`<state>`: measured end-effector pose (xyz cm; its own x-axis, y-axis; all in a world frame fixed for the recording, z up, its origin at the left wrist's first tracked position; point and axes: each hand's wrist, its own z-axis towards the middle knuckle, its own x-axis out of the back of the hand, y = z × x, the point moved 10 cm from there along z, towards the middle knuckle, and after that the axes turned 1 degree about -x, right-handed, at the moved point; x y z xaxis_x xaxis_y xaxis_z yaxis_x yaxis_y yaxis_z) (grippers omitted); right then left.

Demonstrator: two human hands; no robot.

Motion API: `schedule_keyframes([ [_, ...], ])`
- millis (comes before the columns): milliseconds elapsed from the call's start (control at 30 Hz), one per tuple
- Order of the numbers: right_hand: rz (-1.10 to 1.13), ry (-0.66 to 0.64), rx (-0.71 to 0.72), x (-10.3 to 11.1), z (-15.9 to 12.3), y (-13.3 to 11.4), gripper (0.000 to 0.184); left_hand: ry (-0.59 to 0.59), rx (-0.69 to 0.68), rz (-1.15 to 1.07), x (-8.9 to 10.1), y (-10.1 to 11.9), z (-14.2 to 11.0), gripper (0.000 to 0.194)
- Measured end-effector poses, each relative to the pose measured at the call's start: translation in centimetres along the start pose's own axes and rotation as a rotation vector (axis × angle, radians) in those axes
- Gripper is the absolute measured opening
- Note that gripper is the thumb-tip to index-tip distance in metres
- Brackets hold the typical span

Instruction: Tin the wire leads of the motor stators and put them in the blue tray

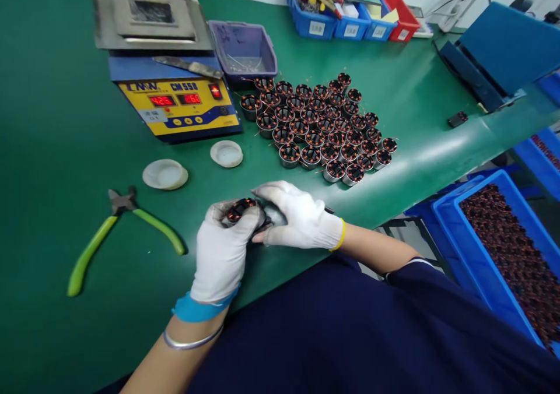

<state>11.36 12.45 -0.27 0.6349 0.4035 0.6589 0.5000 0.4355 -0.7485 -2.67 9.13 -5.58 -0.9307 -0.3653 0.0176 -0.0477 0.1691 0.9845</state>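
My left hand (223, 248), in a white glove with darkened fingertips, is closed around a motor stator (242, 209), a metal ring with copper windings and black inserts, held top up just above the table. Against its right side is my right hand (301, 216), gloved too, with its fingers curled and thumb bent in. What it grips is largely hidden; a greyish patch shows between the fingers, and a small dark tip pokes out behind the hand. Beyond my hands, several similar stators (310, 156) stand in packed rows, thin wire ends sticking out.
Green-handled cutting pliers (125, 201) lie at left, near two shallow white dishes (165, 174). Behind are a CM550 solder pot (184, 105) with a knife on it, a purple bin (245, 47) and small parts boxes (315, 24). Blue crates (476, 254) of parts stand at right.
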Motion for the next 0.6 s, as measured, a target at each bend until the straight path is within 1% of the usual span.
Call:
schedule_keyframes([
  [33, -0.001, -0.008, 0.043, -0.8, 0.2, -0.3, 0.074, 0.011, -0.009, 0.046, 0.1, 0.2, -0.1, 0.051],
  [100, 0.018, 0.023, 0.136, -1.5, 0.4, -0.5, 0.066, 0.025, -0.001, 0.096, 0.0, 0.5, -0.2, 0.056],
  [167, 0.042, 0.108, 0.211, -1.3, 0.2, -0.6, 0.055, -0.008, -0.047, 0.149, -0.4, 1.4, -0.4, 0.059],
  [200, 0.047, 0.158, 0.246, -0.8, -0.1, -0.6, 0.051, -0.026, -0.094, 0.171, -0.5, 1.9, -0.5, 0.058],
  [233, 0.045, 0.205, 0.279, -0.3, -0.4, -0.8, 0.049, -0.033, -0.154, 0.205, -0.5, 2.6, -0.6, 0.053],
  [267, 0.037, 0.247, 0.303, 0.3, -0.7, -0.9, 0.048, -0.025, -0.219, 0.252, -0.3, 3.4, -0.9, 0.044],
  [333, 0.001, 0.311, 0.316, 1.4, -1.1, -1.0, 0.048, 0.002, -0.334, 0.337, 0.3, 4.7, -1.4, 0.021],
  [367, -0.023, 0.331, 0.300, 1.9, -1.2, -0.9, 0.048, 0.007, -0.380, 0.322, 0.6, 5.2, -1.6, 0.014],
  [400, -0.048, 0.342, 0.274, 2.2, -1.2, -0.7, 0.047, 0.015, -0.433, 0.245, 1.0, 5.9, -1.9, 0.014],
  [467, -0.084, 0.343, 0.237, 2.5, -1.0, -0.5, 0.046, 0.049, -0.546, -0.027, 2.2, 7.1, -2.3, 0.016],
  [500, -0.095, 0.337, 0.243, 2.4, -1.0, -0.5, 0.046, 0.080, -0.568, -0.131, 2.8, 7.3, -2.3, 0.014],
  [533, -0.103, 0.331, 0.267, 2.3, -1.0, -0.7, 0.045, 0.094, -0.550, -0.156, 2.9, 7.1, -2.0, 0.011],
  [567, -0.110, 0.326, 0.306, 2.2, -1.0, -1.1, 0.045, 0.088, -0.498, -0.095, 2.6, 6.6, -1.6, 0.009],
  [600, -0.114, 0.325, 0.347, 2.1, -1.1, -1.5, 0.045, 0.050, -0.412, 0.024, 2.0, 5.9, -1.0, 0.010],
])
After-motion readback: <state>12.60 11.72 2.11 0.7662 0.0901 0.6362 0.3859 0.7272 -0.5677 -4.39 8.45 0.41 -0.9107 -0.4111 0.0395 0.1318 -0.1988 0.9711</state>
